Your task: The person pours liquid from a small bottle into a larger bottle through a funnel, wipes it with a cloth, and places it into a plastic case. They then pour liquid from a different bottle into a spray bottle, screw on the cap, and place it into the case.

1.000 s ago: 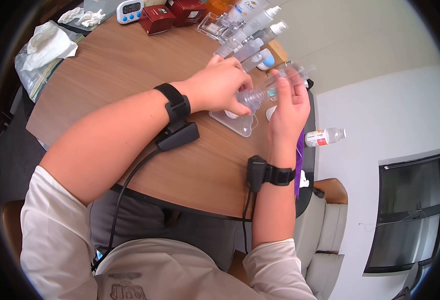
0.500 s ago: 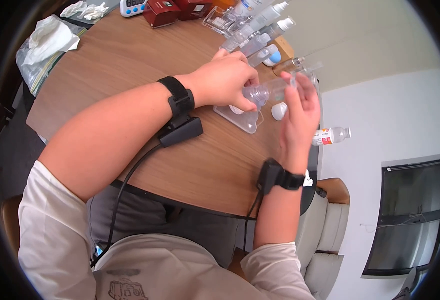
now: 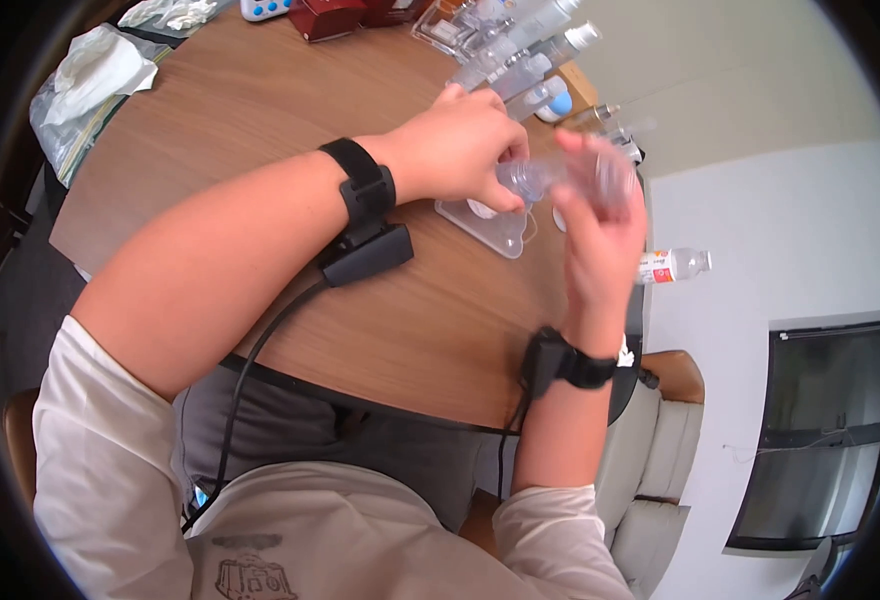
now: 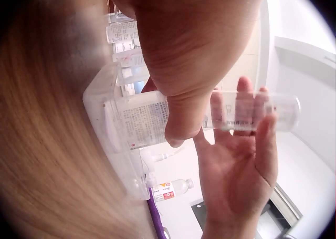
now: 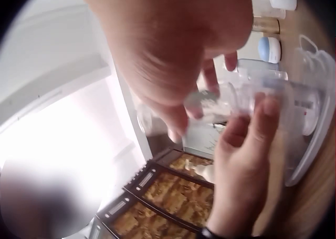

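Observation:
My left hand grips a clear plastic bottle with a printed label, fingers and thumb round its upper part. This bottle stands upright on a shallow clear plastic tray with a loop at its edge. Above its threaded neck, my right hand pinches a second clear container, a slim tube with a rounded end, between thumb and fingers. The tube lines up with the neck, its rounded end pointing up. Motion blurs the right fingers in the head view. A white cap lies beside the tray, partly hidden.
Several clear pump and spray bottles stand at the back of the table, near dark red boxes. A labelled water bottle is past the right hand. On the left, white tissue lies on a plastic bag.
The right hand has shifted slightly with the tube, which now looks more foreshortened and blurred. The left hand keeps its grip on the lower bottle. The whole head view has shifted a little.

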Tool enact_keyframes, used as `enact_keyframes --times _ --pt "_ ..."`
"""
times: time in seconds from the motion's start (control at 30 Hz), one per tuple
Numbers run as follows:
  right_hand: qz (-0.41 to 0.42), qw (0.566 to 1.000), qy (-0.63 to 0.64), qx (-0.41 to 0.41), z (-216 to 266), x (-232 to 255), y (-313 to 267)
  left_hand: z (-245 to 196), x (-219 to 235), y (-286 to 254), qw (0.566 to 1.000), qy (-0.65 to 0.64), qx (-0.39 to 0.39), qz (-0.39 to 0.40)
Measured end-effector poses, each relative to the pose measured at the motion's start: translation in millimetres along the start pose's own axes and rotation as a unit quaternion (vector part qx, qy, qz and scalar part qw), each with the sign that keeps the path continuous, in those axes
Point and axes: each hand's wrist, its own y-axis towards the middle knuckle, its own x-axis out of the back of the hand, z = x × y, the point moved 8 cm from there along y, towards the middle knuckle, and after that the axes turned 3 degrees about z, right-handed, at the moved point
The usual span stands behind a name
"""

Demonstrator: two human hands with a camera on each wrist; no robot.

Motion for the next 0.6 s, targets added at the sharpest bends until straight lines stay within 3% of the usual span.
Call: enact_keyframes --times 0.07,0.17,0.2,0.3,0.33,0.4,0.43,0.5,0.57,0.6 --pt "-0.092 0.995 0.031 -0.031 -25.6 12.6 13.8 -1.1 -1.5 -0.9 1.0 -0.011 -0.001 0.002" --pt "-0.118 0.978 0.14 -0.101 -49.1 37.8 13.1 -1.4 0.1 -1.3 1.0 -0.015 0.005 -0.004" --pt "-0.067 0.982 0.163 -0.067 -34.4 31.1 10.0 -0.7 -1.0 -1.0 1.0 -0.013 0.0 -0.005" --pt "0.052 0.999 -0.001 0.015 10.1 5.4 -8.2 0.9 1.2 -0.6 1.0 -0.002 -0.001 -0.007" --pt "0.051 0.999 0.002 0.014 9.6 -4.0 -3.9 -0.4 -0.9 -0.5 1.0 0.005 -0.004 0.0" --pt "-0.032 0.999 0.013 -0.023 -2.2 -9.8 6.1 -0.6 0.4 -1.4 1.0 -0.004 -0.003 0.001" --pt "-0.04 0.999 0.012 -0.026 -11.7 -2.2 10.7 -1.2 2.0 -1.5 1.0 -0.012 -0.001 -0.006" --pt "-0.135 0.98 0.12 -0.083 -42.0 29.4 14.5 -3.2 -0.4 -0.3 1.0 -0.018 -0.003 -0.014" --pt "-0.129 0.97 0.17 -0.117 -41.1 43.0 0.1 -1.4 0.6 -0.8 1.0 -0.014 -0.001 0.0" --pt "-0.062 0.99 0.109 -0.063 -23.7 38.5 -4.9 0.6 2.7 -1.4 1.0 -0.012 0.001 -0.005"
